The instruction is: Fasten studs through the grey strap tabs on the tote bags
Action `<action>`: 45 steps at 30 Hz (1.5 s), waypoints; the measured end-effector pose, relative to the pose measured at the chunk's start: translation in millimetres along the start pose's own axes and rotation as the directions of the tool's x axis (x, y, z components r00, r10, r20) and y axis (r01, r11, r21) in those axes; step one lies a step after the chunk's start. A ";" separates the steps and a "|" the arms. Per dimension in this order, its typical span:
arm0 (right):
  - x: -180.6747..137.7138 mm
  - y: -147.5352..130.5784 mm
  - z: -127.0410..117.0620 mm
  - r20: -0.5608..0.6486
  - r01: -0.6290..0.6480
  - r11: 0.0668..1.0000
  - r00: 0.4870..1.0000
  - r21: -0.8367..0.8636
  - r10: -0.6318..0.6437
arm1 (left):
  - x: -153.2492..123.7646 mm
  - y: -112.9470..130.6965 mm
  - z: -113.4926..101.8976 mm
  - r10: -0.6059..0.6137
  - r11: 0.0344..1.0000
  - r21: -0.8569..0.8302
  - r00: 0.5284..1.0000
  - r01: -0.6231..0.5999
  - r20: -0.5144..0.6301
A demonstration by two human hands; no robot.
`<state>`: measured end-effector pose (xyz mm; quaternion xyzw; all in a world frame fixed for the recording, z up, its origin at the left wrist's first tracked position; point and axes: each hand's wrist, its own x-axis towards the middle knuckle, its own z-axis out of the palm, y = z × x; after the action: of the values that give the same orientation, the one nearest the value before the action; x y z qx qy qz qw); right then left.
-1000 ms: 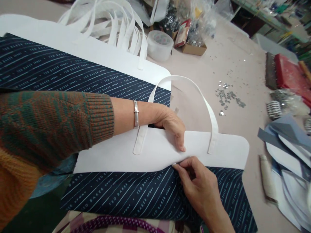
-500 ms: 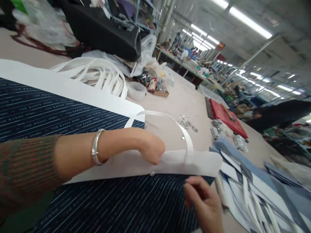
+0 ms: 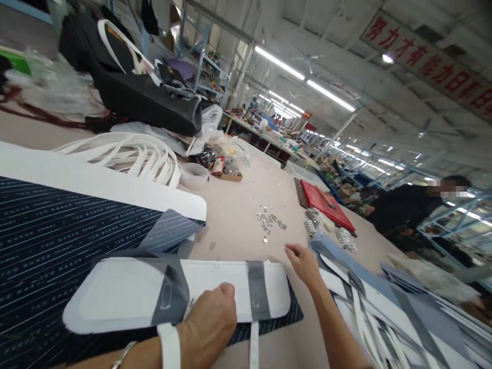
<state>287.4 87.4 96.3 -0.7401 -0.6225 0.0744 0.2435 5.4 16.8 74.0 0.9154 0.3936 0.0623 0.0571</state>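
A long white panel [image 3: 126, 294] with rounded ends lies on dark blue striped fabric [image 3: 42, 246]. Two grey bands cross it, a left band [image 3: 171, 292] and a right band [image 3: 258, 291], each with a small stitched rectangle. My left hand [image 3: 209, 318] is closed over the panel's middle; whatever its fingertips grip is hidden. A white strap [image 3: 169, 346] passes across that wrist, and another strap end [image 3: 254, 346] hangs below the right band. Off the panel, my right hand [image 3: 303, 264] has its fingers stretched toward scattered small metal pieces [image 3: 269, 220], not touching them.
White straps [image 3: 130, 156] lie bundled at the back left, beside a clear tape roll [image 3: 194, 175] and a small box [image 3: 226, 174]. A red pad [image 3: 326, 204] sits farther right. Layered panels and straps [image 3: 369, 312] cover the right side. A person [image 3: 403, 207] in dark clothes is beyond.
The panel has been turned over, so its grey-banded face shows. My right hand has moved up and away from the striped fabric toward the metal pieces. The view has tilted upward.
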 end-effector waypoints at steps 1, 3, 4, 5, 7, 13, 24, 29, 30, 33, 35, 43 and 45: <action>8.0 -1.2 12.0 0.033 0.021 1.000 0.999 -0.016 -0.020 | -4.2 2.2 6.4 -0.023 1.000 0.009 1.000 0.023 0.016; 20.9 -4.8 32.2 0.095 0.052 0.998 0.994 -0.043 -0.048 | -11.0 3.0 19.8 -0.043 0.999 0.030 0.999 0.042 0.031; 26.0 -6.7 39.9 0.120 0.061 0.997 0.991 -0.055 -0.054 | -13.8 1.9 26.8 -0.031 0.999 0.042 0.999 0.030 0.021; 30.3 -8.5 46.1 0.142 0.068 0.995 0.988 -0.067 -0.058 | -16.1 0.0 33.8 -0.010 0.998 0.054 1.000 0.009 0.004; 37.1 -11.4 53.8 0.177 0.078 0.993 0.982 -0.087 -0.062 | -20.1 -4.8 47.1 0.020 0.997 0.076 0.999 -0.017 -0.042; 48.5 -12.9 54.8 0.224 0.052 0.995 0.974 -0.087 -0.032 | -29.4 -11.4 67.0 0.049 0.996 0.084 0.950 -0.024 -0.309; 31.4 -21.3 42.0 0.299 -0.296 0.870 0.937 0.394 0.183 | -30.8 -10.6 61.3 0.051 0.998 0.062 0.925 -0.029 -0.377; -6.4 -58.7 36.4 0.444 -0.396 0.744 0.884 0.538 0.150 | -32.2 -6.4 43.3 0.002 1.000 0.004 0.965 -0.001 -0.263; -14.0 -65.9 37.4 0.485 -0.418 0.732 0.864 0.538 0.136 | -32.2 -6.1 39.8 -0.010 1.000 -0.012 0.969 0.007 -0.246; -33.4 -83.9 44.1 0.585 -0.420 0.765 0.808 0.489 0.070 | -32.7 -6.3 33.6 0.003 0.999 -0.038 0.982 -0.011 -0.190; -43.2 -92.1 50.0 0.609 -0.359 0.819 0.793 0.448 0.015 | -33.5 -6.9 33.0 0.031 0.998 -0.045 0.989 -0.038 -0.145; -56.2 -107.9 64.3 0.642 -0.144 0.945 0.762 0.295 -0.085 | -36.7 -8.8 31.6 0.082 0.993 -0.075 0.992 -0.089 -0.096; -51.7 -110.9 64.7 0.617 -0.131 0.948 0.783 0.291 -0.081 | -37.6 -9.6 29.5 0.101 0.991 -0.084 0.991 -0.109 -0.093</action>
<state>151.4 67.1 80.3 -0.6330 -0.6375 0.4165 0.1395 -22.4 -5.6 40.8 0.9277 0.3439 0.1231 0.0770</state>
